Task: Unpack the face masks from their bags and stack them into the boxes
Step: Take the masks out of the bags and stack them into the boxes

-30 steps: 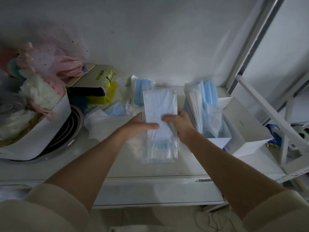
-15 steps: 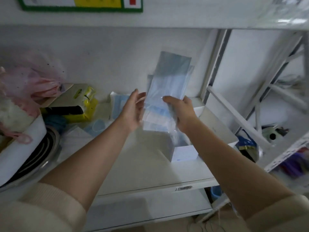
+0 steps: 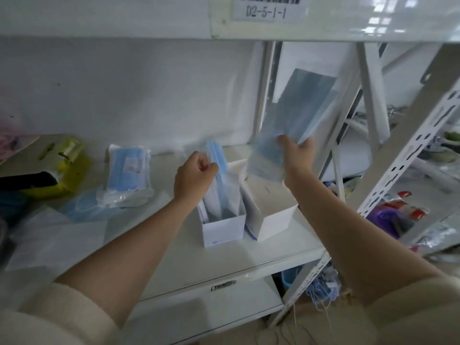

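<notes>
Far left of the left hand, a yellow-and-black plastic item [image 3: 63, 175] sits at the back of the white shelf [image 3: 273, 255], cut off by the frame edge w/ pink stuff above it; can't make out what it is. Nearer, a sealed clear plastic bag of pale blue face masks [image 3: 128, 175] lies flat, w/ a loose blue mask [image 3: 82, 207] just in front of it and white sheeting [image 3: 57, 235] spread toward the person.

Left hand [image 3: 195, 176] has fingers curled in, pinching the top of a bundle of blue masks [image 3: 217, 158] standing upright in the open white cardboard box [image 3: 222, 229] directly below it. How deep the bundle goes is hidden by the box wall and the hand.

Just right of that box, touching or nearly so, stands a second white cardboard box [image 3: 272, 220], below and between the two hands; its inside isn't visible.

Right hand [image 3: 297, 155] is raised above the second box, fingers and thumb clamped on a clear plastic bag w/ grey-blue masks inside [image 3: 298, 118], held tilted, top leaning right. Bag is motion-blurred, so contents are hard to read.

Behind it, white perforated metal shelf uprights [image 3: 408, 150] cross diagonally. Right of the right arm, red-and-purple packaged things [image 3: 395, 210] on lower shelving, too blurred to ID. Above, a shelf label reading D2-5-1-1 [image 3: 266, 12], barcode cut off at top.
</notes>
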Motion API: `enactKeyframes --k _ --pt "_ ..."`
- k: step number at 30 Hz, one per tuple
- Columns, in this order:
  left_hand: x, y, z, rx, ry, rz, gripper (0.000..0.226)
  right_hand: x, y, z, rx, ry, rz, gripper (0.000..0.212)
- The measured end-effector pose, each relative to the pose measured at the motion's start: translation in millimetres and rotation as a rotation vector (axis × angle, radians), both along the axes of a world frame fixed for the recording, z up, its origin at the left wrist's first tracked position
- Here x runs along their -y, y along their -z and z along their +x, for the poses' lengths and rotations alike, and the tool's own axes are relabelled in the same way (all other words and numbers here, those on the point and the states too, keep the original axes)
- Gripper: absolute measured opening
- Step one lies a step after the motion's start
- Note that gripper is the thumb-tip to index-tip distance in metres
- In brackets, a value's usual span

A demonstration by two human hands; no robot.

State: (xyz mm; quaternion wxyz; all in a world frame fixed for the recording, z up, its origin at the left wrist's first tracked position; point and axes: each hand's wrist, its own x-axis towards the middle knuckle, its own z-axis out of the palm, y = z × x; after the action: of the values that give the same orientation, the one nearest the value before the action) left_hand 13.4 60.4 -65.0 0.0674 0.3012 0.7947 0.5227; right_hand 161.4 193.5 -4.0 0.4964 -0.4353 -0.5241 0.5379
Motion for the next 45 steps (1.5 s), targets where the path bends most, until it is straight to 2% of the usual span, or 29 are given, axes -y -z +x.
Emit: enactKeyframes --k 3,6,8,13,17,21,24,27,33,35,37,40,42,45 --pt "5.3 6.9 -4.8 -0.003 -0.046 0.046 0.022 -8.4 16.2 -7.0 0.24 0.022 0.144 0.014" --pt "14.2 4.0 -5.3 -0.181 -0.189 0.079 0.02 -8.9 44.4 -14.0 0.45 -0.078 0.183 0.024" --pt "21.0 -0.4 -7.9 -0.276 -0.266 0.096 0.018 -4.8 61.0 -16.8 0.523 -0.138 0.172 0.025" --pt "29.7 6.6 -20.0 -0.271 -0.239 0.09 0.018 5.3 93.4 -29.6 0.532 -0.375 -0.021 0.035" --pt "29.9 15.6 -21.7 -0.214 -0.14 0.029 0.031 6.4 103.5 -44.9 0.514 -0.528 -0.114 0.046" --pt "32.9 20.0 -25.5 -0.141 -0.053 0.032 0.014 -1.7 131.9 -65.4 0.48 -0.613 -0.224 0.056" --pt "42.3 17.5 -29.2 -0.128 -0.028 0.037 0.009 -0.2 159.3 -89.2 0.466 -0.709 -0.188 0.053" --pt "56.0 16.4 -31.6 -0.101 -0.029 0.029 0.008 48.4 124.4 -91.1 0.487 -0.76 -0.127 0.069" --pt "89.2 24.7 -40.9 -0.039 -0.076 0.018 0.006 97.5 88.4 -97.9 0.544 -0.765 -0.087 0.049" --pt "101.7 23.7 -44.3 -0.04 -0.115 0.03 0.007 104.7 77.2 -96.7 0.536 -0.656 0.04 0.057" --pt "114.4 22.9 -50.1 -0.05 -0.165 0.066 0.008 112.8 67.1 -96.4 0.5 -0.462 0.269 0.061" --pt "138.9 28.0 -67.6 -0.072 -0.305 0.066 0.007 136.3 45.6 -105.9 0.191 -0.259 0.628 0.041" --pt "160.7 38.0 -87.5 -0.06 -0.413 -0.043 0.01 159.5 33.5 -121.3 0.132 -0.302 0.835 0.032" --pt "201.6 60.0 -123.1 -0.048 -0.403 -0.46 0.034 198.1 36.1 -148.2 0.17 -0.524 0.981 0.029"
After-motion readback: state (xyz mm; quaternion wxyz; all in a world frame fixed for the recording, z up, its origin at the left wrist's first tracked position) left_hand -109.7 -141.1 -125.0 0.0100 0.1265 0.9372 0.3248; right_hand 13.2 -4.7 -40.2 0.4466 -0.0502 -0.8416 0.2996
